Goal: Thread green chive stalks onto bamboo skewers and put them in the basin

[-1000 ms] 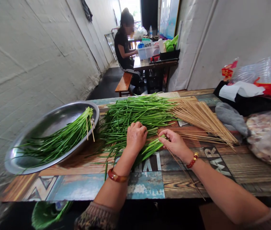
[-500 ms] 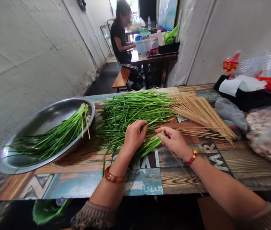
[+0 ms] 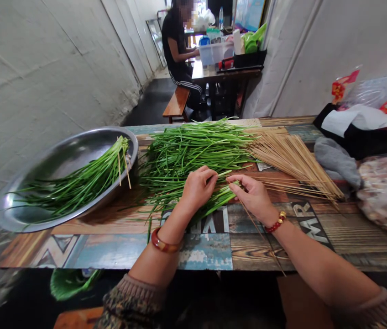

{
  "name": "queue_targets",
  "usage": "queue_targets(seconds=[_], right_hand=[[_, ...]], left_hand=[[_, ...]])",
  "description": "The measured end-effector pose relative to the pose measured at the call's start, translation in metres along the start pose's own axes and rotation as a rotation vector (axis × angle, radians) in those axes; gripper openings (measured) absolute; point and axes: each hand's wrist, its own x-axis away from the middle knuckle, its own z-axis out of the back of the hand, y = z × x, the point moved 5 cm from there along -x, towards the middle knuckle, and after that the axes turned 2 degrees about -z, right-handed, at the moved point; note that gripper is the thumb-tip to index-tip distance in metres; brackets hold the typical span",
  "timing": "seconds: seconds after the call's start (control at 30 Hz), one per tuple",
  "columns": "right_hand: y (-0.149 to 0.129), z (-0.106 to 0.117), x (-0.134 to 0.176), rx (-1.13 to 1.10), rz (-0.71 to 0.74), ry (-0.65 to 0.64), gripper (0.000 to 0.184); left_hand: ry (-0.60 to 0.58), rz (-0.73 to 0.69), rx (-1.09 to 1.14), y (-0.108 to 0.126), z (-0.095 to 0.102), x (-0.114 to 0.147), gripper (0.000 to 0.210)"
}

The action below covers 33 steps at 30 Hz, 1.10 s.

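Note:
My left hand (image 3: pixel 198 189) pinches a chive stalk (image 3: pixel 226 173), its pale end pointing right. My right hand (image 3: pixel 253 196) is closed just beside it, gripping bamboo skewers (image 3: pixel 265 237) that slant down past the table's front edge. A small bunch of chives (image 3: pixel 221 198) lies under both hands, pale ends at my right fingers. How the skewers meet these stalks is hidden by the fingers. Behind my hands spreads a large heap of loose chives (image 3: pixel 193 146). Many bare skewers (image 3: pixel 292 157) fan out to its right.
A metal basin (image 3: pixel 66 146) at the left holds chives with two skewers through their pale ends. Bagged food (image 3: pixel 385 192) and plastic packaging (image 3: pixel 378 91) crowd the right side. Beyond the patterned table (image 3: pixel 111 251), a person (image 3: pixel 176 50) sits at another table.
The view has shifted slightly, so the scene sits higher and further right. My left fingertips, still pinching a stalk, are a little closer to my right fingertips. My right hand keeps its grip.

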Motion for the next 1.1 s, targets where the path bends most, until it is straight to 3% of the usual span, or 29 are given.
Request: queue_targets(seconds=[0.4, 1.1], right_hand=[[0.0012, -0.0007, -0.002, 0.007, 0.054, -0.006, 0.028], [0.0039, -0.0014, -0.0024, -0.013, 0.054, -0.006, 0.029]], left_hand=[[0.008, 0.005, 0.11, 0.0038, -0.0026, 0.0018, 0.021], [-0.005, -0.086, 0.05, 0.0048, -0.0022, 0.0005, 0.021]])
